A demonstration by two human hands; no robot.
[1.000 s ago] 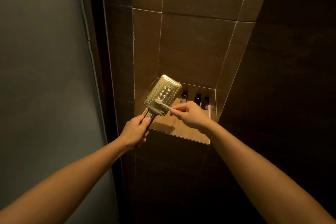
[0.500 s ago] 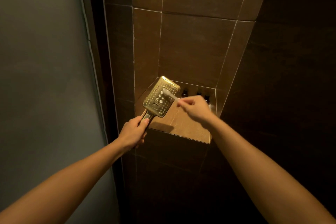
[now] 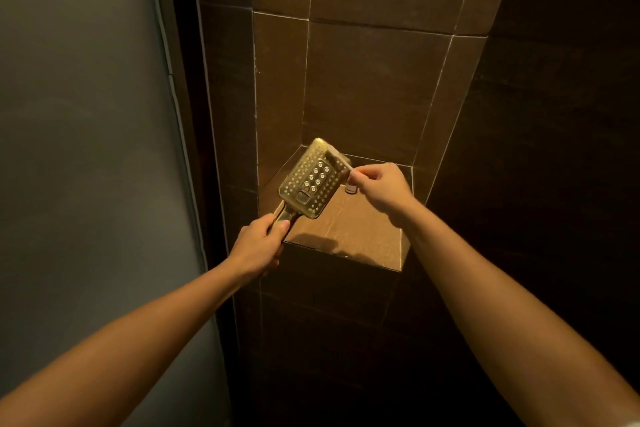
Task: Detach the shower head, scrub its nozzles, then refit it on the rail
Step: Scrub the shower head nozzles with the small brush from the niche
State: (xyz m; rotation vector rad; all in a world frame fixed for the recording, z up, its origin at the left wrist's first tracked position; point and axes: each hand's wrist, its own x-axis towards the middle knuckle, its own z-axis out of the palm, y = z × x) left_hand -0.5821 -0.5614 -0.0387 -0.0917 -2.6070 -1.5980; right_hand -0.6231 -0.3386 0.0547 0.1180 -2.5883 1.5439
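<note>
A rectangular gold shower head (image 3: 310,180) is held face up over a tiled wall niche, its rows of nozzles turned towards me. My left hand (image 3: 258,246) is closed around its handle at the lower left. My right hand (image 3: 379,184) pinches a small white toothbrush (image 3: 341,160) whose bristle end lies across the top right corner of the nozzle face. The rail and the hose are out of view.
The niche shelf (image 3: 363,236) is lit brown tile, and one small bottle (image 3: 350,188) shows just under my right fingers. Dark brown tiled walls surround the niche. A grey frosted glass panel (image 3: 86,149) stands close on the left.
The toothbrush has travelled from the lower part of the nozzle face up to its top right corner. My right hand has risen with it and now hides most of the bottles.
</note>
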